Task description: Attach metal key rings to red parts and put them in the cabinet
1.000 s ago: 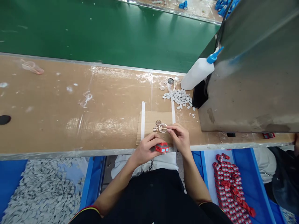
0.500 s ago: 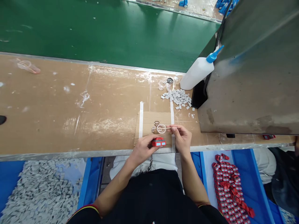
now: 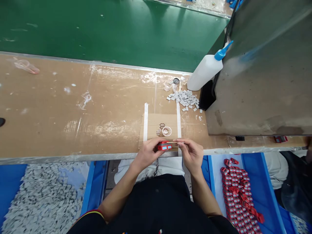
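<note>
My left hand [image 3: 149, 150] is closed around a small red toy vehicle body [image 3: 164, 146] with pale blue windows, just above the bench's front edge. Between the fingers of my right hand [image 3: 192, 152] is a thin pale stick [image 3: 173, 142], whose tip reaches the top of the red piece. A clear round cup [image 3: 166, 131] sits a little beyond both hands, on a cardboard sheet [image 3: 156, 119]. Dark, shiny blobs [image 3: 159, 132] lie beside the cup on the sheet.
Small grey pieces [image 3: 185, 98] are heaped near a white squeeze bottle [image 3: 206, 72]. A large metal box [image 3: 263, 74] rises at right. Below the bench, one blue bin [image 3: 96, 185] holds grey pieces; another blue bin [image 3: 259, 175] holds red vehicle bodies [image 3: 237, 195].
My right hand has drawn the stick back from the clear cup, bringing its tip to the red piece. My left hand keeps its hold. The view has shifted slightly.
</note>
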The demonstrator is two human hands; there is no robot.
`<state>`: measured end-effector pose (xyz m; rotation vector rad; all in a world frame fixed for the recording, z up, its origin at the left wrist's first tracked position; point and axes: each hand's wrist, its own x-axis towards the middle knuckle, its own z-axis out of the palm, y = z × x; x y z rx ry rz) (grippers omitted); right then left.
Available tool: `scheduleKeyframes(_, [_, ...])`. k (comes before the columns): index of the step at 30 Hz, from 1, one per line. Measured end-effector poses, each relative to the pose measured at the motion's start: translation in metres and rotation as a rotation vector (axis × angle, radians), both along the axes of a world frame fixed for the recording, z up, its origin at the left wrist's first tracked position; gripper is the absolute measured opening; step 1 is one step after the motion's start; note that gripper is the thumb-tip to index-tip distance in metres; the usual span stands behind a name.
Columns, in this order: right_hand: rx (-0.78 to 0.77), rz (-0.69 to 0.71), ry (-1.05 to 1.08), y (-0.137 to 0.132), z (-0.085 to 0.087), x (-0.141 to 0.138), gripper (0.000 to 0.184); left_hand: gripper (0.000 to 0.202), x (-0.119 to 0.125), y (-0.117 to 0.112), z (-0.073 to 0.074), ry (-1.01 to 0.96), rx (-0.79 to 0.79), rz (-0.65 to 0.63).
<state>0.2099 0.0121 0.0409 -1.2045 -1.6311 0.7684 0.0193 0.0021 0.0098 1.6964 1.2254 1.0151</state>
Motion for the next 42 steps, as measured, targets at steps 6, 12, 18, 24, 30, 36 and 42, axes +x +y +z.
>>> scheduleKeyframes(6, [0.037,0.055,-0.033,0.002,0.0,-0.005,0.012,0.022,0.0,0.001,0.0,0.016,0.009,-0.01])
scheduleKeyframes(12, [0.101,0.092,-0.16,0.002,0.002,-0.004,0.015,0.019,0.001,0.001,0.001,0.001,0.008,-0.013])
scheduleKeyframes(18, [0.132,0.142,-0.193,0.003,0.008,-0.005,0.014,0.02,0.0,0.001,0.0,0.004,0.039,-0.024])
scheduleKeyframes(24, [0.06,0.124,-0.05,0.005,0.006,-0.007,0.013,0.022,-0.002,0.0,0.001,-0.04,-0.033,-0.024])
scheduleKeyframes(30, [-0.049,-0.11,0.064,0.014,0.001,0.005,0.015,0.021,-0.002,-0.001,0.001,-0.097,-0.127,-0.014])
scheduleKeyframes(36, [0.075,-0.014,-0.052,0.038,-0.011,-0.01,0.017,0.02,-0.003,-0.001,0.002,-0.163,-0.201,-0.018])
scheduleKeyframes(42, [0.031,0.117,-0.189,0.053,-0.017,0.003,0.026,0.017,-0.003,0.001,0.003,-0.18,-0.217,-0.039])
